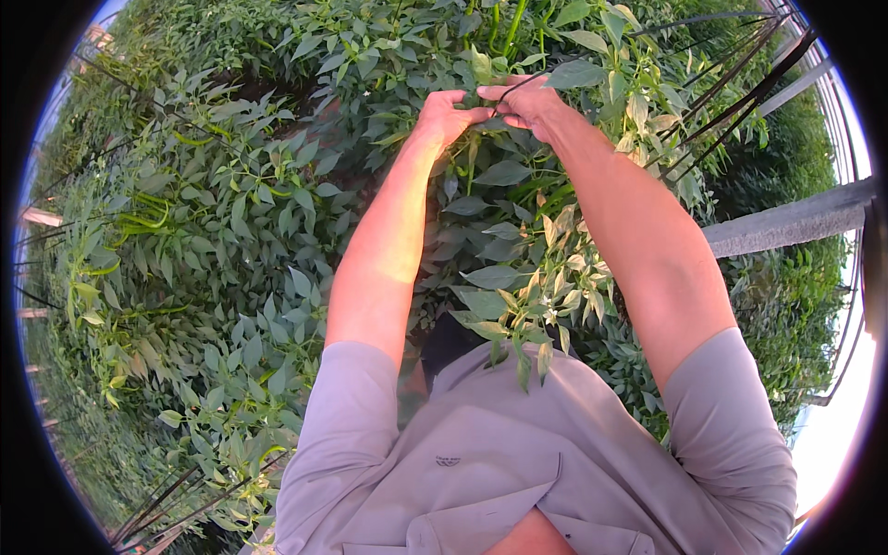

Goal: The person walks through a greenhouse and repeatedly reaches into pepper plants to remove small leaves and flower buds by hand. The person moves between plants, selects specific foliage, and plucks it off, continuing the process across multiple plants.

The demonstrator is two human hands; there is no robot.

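Observation:
My left hand (447, 119) and my right hand (528, 104) meet at the top centre, among the leaves of a pepper plant (501, 173). A thin black cord (515, 88) crosses the fingers of my right hand, which grips it. The cord drops to the tip of my left thumb. On the left hand, thumb and forefinger look spread; whether its other fingers hold anything is hidden. Long green chili peppers (515, 29) hang just beyond my hands. More peppers (555, 201) show under my right forearm.
Dense pepper plants (229, 263) fill the left side, with green peppers (146, 215) among them. A grey post (791, 218) juts in at the right. Dark cords (749, 87) run taut at upper right, and others (156, 503) at lower left. Leafy stems (517, 305) stand against my shirt.

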